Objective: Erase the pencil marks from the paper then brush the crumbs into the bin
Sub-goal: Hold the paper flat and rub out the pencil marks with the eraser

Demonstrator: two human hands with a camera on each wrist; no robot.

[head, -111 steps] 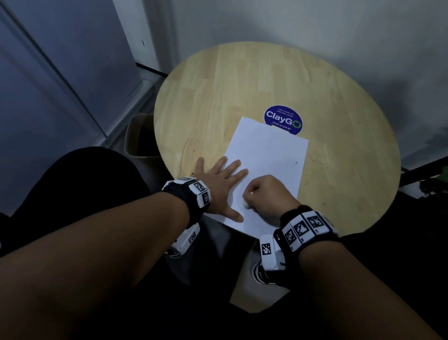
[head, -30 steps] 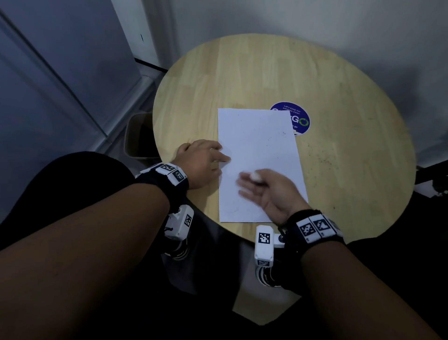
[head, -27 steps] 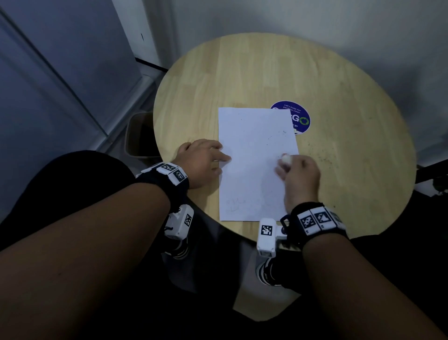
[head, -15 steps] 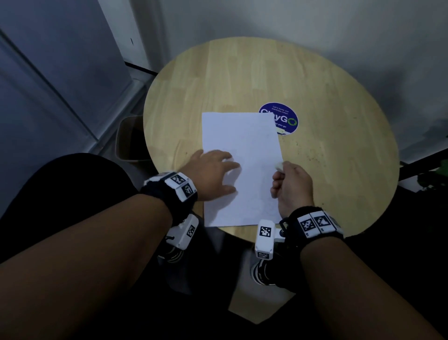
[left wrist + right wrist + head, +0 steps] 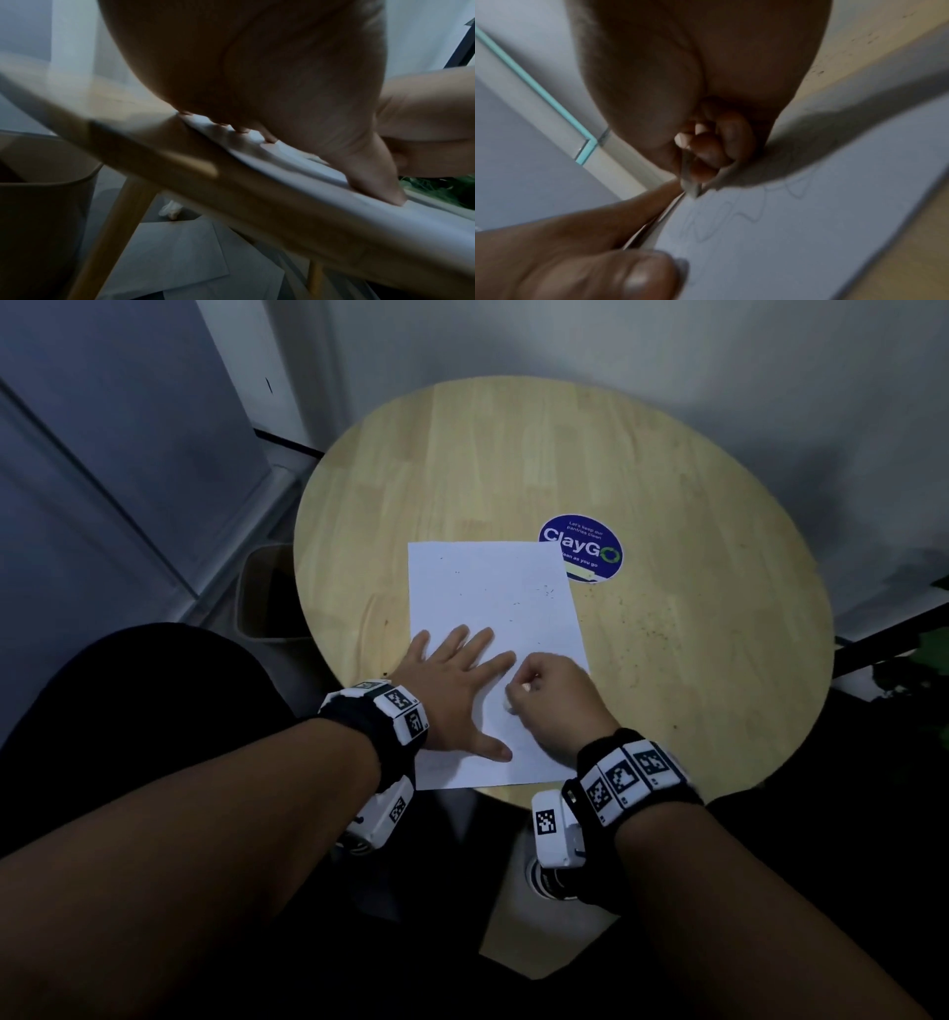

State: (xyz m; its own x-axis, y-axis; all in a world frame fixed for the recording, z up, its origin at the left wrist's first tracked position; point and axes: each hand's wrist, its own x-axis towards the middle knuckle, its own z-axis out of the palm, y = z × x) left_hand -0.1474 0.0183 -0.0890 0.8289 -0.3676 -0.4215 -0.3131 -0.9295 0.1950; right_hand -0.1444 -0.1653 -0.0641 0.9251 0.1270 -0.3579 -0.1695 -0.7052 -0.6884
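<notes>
While my left hand [image 5: 452,690] lies flat, fingers spread, pinning the paper [image 5: 493,608] at the worktop's [image 5: 693,660] near edge, my right hand [image 5: 554,695] pinches the eraser [image 5: 509,705] on it; hard rubbing could crease the overhanging sheet.

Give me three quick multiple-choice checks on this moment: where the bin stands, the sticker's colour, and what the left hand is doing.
1. Where is the bin?
A. On the table
B. On the floor beside the table's left edge
C. Under the person's right arm

2. What colour is the round sticker?
A. Red
B. Yellow
C. Dark blue

3. What is the left hand doing?
A. Lying flat on the paper, fingers spread
B. Pinching the eraser
C. Hanging off the table

Answers: 1 B, the head view shows it below the tabletop's left rim. 2 C, blue with white lettering. 3 A, its straight fingers press the sheet while the right hand holds the eraser.
</notes>
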